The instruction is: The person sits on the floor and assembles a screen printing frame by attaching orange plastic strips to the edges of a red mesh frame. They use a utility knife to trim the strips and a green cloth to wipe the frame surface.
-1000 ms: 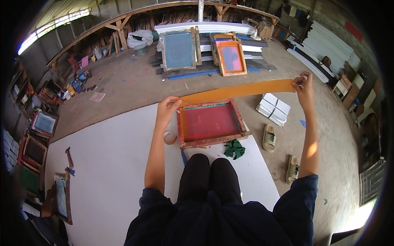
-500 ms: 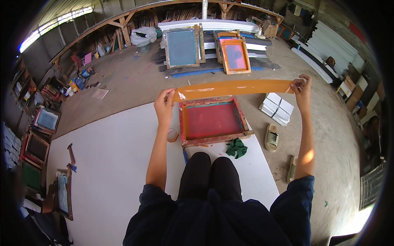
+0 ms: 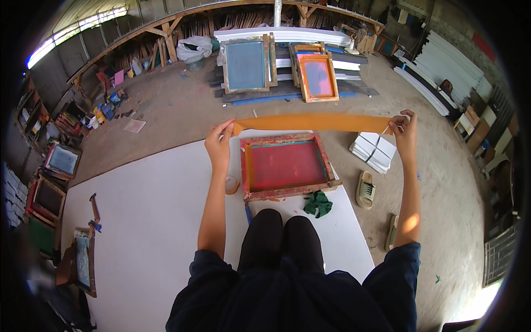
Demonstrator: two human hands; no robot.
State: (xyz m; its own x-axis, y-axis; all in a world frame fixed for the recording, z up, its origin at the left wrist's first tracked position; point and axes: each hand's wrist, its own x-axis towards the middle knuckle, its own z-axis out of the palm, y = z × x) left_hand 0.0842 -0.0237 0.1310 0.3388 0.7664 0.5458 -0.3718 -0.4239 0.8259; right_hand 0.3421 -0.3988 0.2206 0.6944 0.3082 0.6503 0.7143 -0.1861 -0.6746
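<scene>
A strip of brown packing tape [image 3: 312, 122] is stretched taut between my two hands. Its left end is pinched in the fingers of my left hand [image 3: 219, 139], and its right end is in the fingers of my right hand [image 3: 405, 128]. Just below the strip lies a screen printing frame [image 3: 287, 166] with worn red wooden sides and a red mesh, on the white board [image 3: 144, 221] in front of my knees. A tape roll [image 3: 232, 185] rests beside the frame's left side. At its near right corner sits a crumpled green cloth [image 3: 318, 204].
Tied white sheets [image 3: 373, 151] and a pair of sandals [image 3: 365, 190] are on the floor at right. A hammer [image 3: 94, 210] lies on the board's left part. More screen frames [image 3: 245, 65] lean against stacked boards at the back. Other frames [image 3: 47, 196] stand at far left.
The tape strip has come slightly lower at its right side and its face now looks smoother, with less glare. My right hand has dropped a little; both hands keep their pinch.
</scene>
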